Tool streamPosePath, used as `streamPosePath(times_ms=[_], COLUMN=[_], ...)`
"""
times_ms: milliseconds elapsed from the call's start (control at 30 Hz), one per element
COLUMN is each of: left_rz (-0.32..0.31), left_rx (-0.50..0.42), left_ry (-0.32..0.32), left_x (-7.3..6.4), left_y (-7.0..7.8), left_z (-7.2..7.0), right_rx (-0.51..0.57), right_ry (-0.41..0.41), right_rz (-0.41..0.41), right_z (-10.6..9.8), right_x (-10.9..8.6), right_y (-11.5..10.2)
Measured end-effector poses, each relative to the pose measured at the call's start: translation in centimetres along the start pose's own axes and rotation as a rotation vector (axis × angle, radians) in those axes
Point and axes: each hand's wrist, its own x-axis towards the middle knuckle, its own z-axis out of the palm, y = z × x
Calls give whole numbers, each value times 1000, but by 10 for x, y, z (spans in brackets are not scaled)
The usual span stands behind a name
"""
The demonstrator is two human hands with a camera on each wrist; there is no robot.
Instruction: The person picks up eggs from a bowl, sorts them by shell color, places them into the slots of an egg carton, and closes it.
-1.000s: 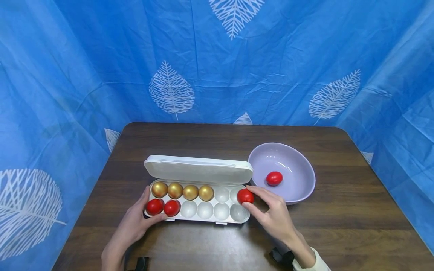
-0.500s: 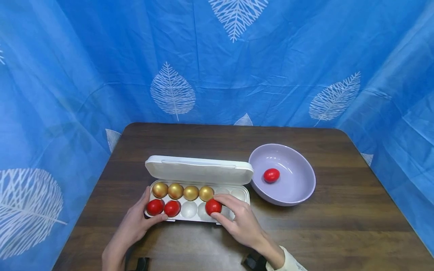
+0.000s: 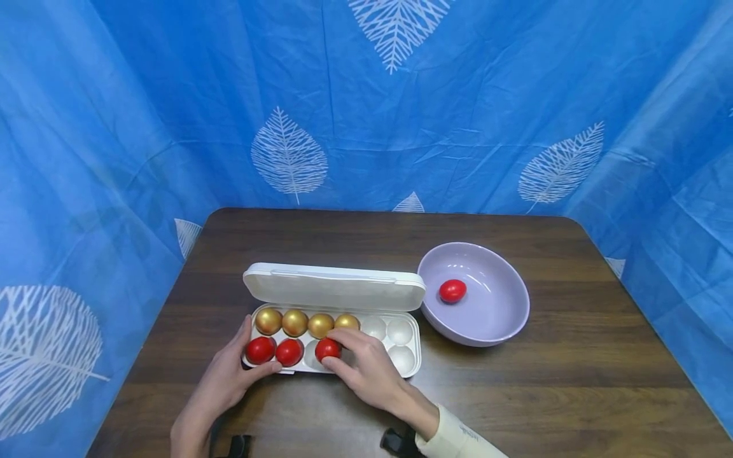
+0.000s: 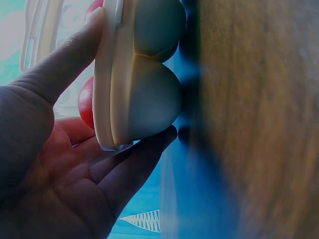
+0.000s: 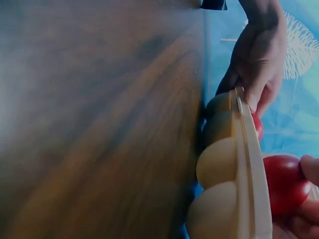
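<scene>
A white egg carton [image 3: 403,360] lies with its lid up on the table. Gold eggs [image 3: 294,322] fill the left part of its back row, and two red eggs [image 3: 260,350] sit at the left of the front row. My left hand [image 3: 226,376] grips the carton's left end, thumb on the front rim and fingers round the side, as the left wrist view shows. Between thumb and fingertips my right hand [image 3: 366,369] pinches another red egg [image 5: 286,181], close over the front row just right of an empty cup.
A lilac bowl [image 3: 498,312] with one red egg [image 3: 453,291] in it stands right of the carton, near the raised lid [image 3: 343,287]. Under everything is a dark wooden table [image 3: 572,381], with a blue leaf-patterned curtain [image 3: 469,95] behind it.
My right hand has carried the red egg leftward from beside the bowl along the carton's front row. The egg in the bowl has rolled slightly left and back. My left hand stays put.
</scene>
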Motion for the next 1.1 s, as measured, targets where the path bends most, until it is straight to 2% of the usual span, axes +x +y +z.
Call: streamPosePath(times_ms=[433,667,1100], left_rz=[33,21,40], left_rx=[5,2,-5], left_ry=[21,16,36], left_x=[0,-1,-1], left_y=[-4,-5,-6], left_z=[3,6,8], right_rx=[-94,-158,-174], right_ry=[-101,-178,-213], right_rz=[33,36,57], right_z=[18,23,23], right_x=[13,15,12], right_y=[0,0,1])
